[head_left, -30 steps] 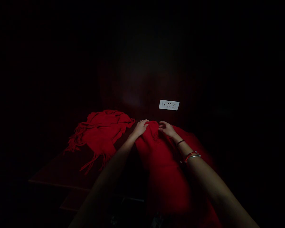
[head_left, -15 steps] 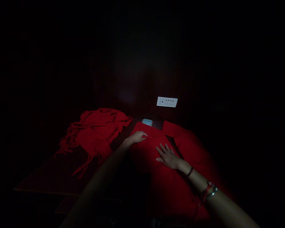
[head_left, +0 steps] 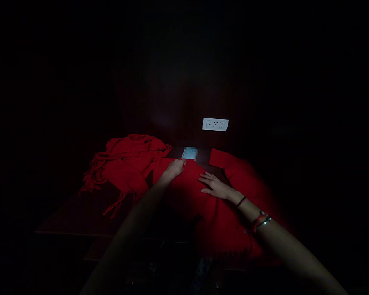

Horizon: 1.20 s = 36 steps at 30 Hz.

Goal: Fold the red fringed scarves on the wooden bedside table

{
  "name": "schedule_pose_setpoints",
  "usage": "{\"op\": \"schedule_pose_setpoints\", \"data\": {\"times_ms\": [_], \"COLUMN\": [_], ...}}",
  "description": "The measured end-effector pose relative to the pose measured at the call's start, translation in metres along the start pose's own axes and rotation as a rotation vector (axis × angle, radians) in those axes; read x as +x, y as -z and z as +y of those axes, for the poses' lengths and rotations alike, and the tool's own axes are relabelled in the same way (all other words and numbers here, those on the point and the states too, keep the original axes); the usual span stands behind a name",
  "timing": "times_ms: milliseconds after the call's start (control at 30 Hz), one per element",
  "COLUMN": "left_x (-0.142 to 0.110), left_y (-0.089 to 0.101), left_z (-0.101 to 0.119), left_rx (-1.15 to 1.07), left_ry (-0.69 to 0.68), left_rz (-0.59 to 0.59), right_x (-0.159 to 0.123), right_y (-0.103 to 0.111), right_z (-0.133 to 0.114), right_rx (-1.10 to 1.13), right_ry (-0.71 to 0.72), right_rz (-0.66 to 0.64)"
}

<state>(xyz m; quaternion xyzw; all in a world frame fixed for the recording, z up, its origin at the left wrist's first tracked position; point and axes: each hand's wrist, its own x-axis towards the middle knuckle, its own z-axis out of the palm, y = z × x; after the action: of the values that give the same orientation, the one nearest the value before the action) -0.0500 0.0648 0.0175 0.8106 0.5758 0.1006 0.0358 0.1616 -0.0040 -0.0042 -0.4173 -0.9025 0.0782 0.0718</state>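
A wide red cloth (head_left: 184, 184) lies over the dark table, with small light spots on its lower right part; whether it is a garment I cannot tell. Near its far left edge my left hand (head_left: 175, 167) has its fingers curled closed on the cloth. My right hand (head_left: 217, 187) rests palm down on the same cloth, further right, fingers stretched out and spread. Beyond the cloth's far edge lies a phone (head_left: 190, 153) with a lit screen. A sleeve-like red strip (head_left: 233, 166) extends at the right.
To the left lies a crumpled red fringed scarf (head_left: 126, 159). The dark table (head_left: 80, 219) has its front edge at the lower left. A white socket plate (head_left: 215, 124) is on the wall behind. Deep shadow hides the surroundings.
Both hands were at the cloth's far end, then came back onto it, uncovering the phone. My right hand has flattened out. The cloth's far left part has shifted left with my left hand.
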Motion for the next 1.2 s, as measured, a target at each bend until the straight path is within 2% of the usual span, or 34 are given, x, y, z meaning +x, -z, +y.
{"op": "schedule_pose_setpoints", "data": {"times_ms": [100, 267, 467, 633, 767, 833, 933, 1033, 1100, 1200], "left_x": [-0.001, -0.004, -0.014, -0.018, -0.015, -0.016, -0.02, -0.024, -0.025, -0.026], "left_y": [-0.011, -0.021, -0.022, -0.021, -0.02, -0.02, -0.019, -0.018, -0.018, -0.016], "left_z": [0.008, 0.016, 0.016, 0.019, 0.012, 0.005, -0.004, -0.006, -0.004, -0.001], "left_rx": [0.04, 0.068, 0.035, -0.012, -0.083, -0.084, 0.027, 0.101, 0.099, 0.094], "left_ry": [0.031, 0.051, -0.023, -0.115, -0.157, -0.111, 0.085, 0.235, 0.247, 0.246], "left_rz": [0.048, 0.078, 0.05, -0.022, -0.022, 0.029, 0.123, 0.136, 0.119, 0.103], "right_x": [-0.023, -0.048, -0.045, -0.046, -0.045, -0.045, -0.048, -0.047, -0.038, -0.004], "right_y": [-0.004, -0.016, -0.024, -0.029, -0.032, -0.033, -0.032, -0.026, -0.015, 0.006], "right_z": [-0.004, -0.013, -0.014, -0.011, -0.011, -0.013, -0.016, -0.018, -0.018, -0.016], "right_rx": [-0.012, 0.005, -0.015, -0.018, -0.007, -0.008, -0.027, -0.054, -0.056, -0.039], "right_ry": [-0.085, -0.198, -0.198, -0.185, -0.183, -0.189, -0.191, -0.18, -0.151, -0.068], "right_rz": [0.126, 0.16, 0.154, 0.173, 0.2, 0.203, 0.208, 0.196, 0.193, 0.214]}}
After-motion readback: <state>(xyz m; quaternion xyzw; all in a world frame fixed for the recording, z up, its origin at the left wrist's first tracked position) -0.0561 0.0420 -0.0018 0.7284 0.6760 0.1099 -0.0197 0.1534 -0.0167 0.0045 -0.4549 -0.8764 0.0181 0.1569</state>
